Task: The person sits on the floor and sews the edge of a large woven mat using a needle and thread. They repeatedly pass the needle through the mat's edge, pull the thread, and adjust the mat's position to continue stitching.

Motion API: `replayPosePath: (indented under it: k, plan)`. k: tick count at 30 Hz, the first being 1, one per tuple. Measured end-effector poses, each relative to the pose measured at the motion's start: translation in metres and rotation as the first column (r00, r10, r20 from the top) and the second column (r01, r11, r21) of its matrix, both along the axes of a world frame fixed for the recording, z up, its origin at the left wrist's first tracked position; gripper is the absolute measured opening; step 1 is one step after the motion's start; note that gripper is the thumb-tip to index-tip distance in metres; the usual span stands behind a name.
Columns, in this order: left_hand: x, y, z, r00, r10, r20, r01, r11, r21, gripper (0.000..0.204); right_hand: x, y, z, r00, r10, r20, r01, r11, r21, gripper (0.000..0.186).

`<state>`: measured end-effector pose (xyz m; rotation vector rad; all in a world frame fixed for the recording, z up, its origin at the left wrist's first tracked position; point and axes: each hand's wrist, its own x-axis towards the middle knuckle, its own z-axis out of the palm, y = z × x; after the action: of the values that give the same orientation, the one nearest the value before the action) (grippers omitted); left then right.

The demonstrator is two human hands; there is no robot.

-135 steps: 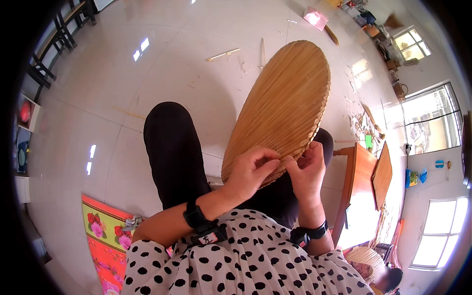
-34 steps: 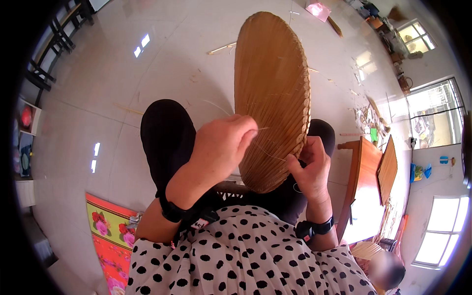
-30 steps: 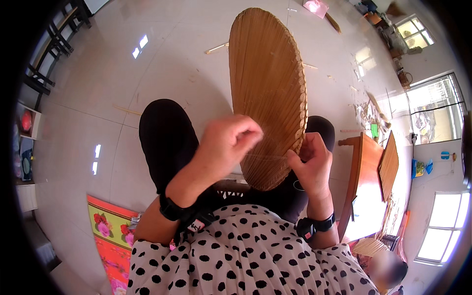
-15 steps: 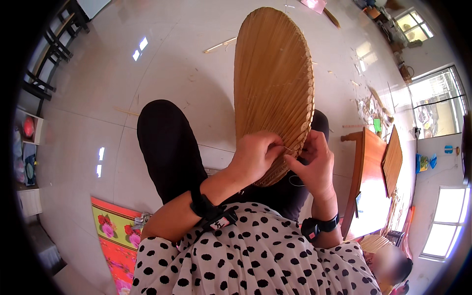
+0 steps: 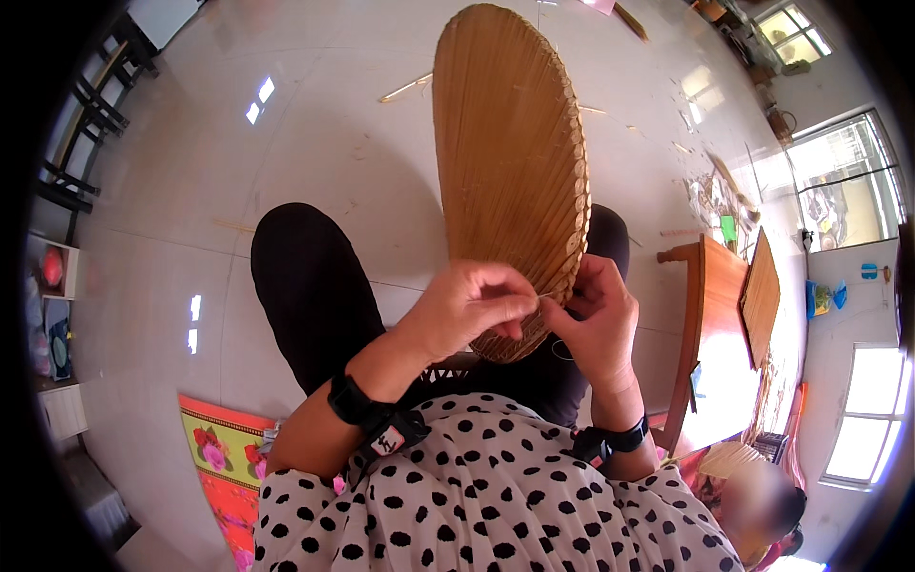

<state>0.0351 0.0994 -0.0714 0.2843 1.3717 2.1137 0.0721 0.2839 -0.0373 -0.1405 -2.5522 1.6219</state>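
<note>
A tan palm-leaf fan (image 5: 505, 143), ribbed and bound along its right rim, stands tilted between my knees with its lower end near my lap. My left hand (image 5: 457, 300) is closed in front of the fan's lower part, thumb and forefinger pinching a thin pale thread near the bound rim. At that rim my right hand (image 5: 600, 324) is closed, its fingers curled round the edge and its thumb beside the thread. A loop of pale thread (image 5: 562, 354) hangs below the right hand. Whether a needle is on the thread is too small to tell.
To the right stands a wooden table (image 5: 694, 334) with another flat woven fan (image 5: 760, 300) on it. A person (image 5: 758, 505) sits at the lower right. Plant scraps (image 5: 715, 195) litter the tiled floor. A flowered mat (image 5: 224, 458) lies at the lower left, dark benches (image 5: 91, 105) farther off.
The fan has shifted slightly left and up in view. My left hand has moved a little left and its fingers have opened out somewhat, drawing the thread. My right hand stays at the rim.
</note>
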Motion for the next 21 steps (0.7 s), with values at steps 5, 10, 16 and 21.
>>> replayPosePath:
  k: [5, 10, 16, 21]
  plan:
    - [-0.004, -0.011, 0.014, 0.842, 0.287, -0.457, -0.408, 0.893, -0.192, 0.005, 0.003, -0.001, 0.0, 0.999, -0.05, -0.02, 0.05, 0.998, 0.038, 0.038]
    - [0.001, -0.002, 0.014, 0.632, 0.166, -0.757, -0.491, 0.842, -0.224, 0.007, 0.005, -0.003, -0.002, 0.995, -0.083, -0.06, 0.092, 0.984, 0.153, 0.032]
    - [0.004, 0.003, 0.015, 0.629, 0.011, -0.778, -0.488, 0.784, -0.383, 0.008, 0.008, -0.004, -0.01, 0.988, -0.111, -0.107, 0.124, 0.984, 0.124, 0.032]
    - [0.004, 0.008, 0.012, 0.583, 0.029, -0.812, -0.525, 0.776, -0.349, 0.013, 0.008, -0.005, -0.013, 0.983, -0.159, -0.088, 0.163, 0.986, 0.043, 0.036]
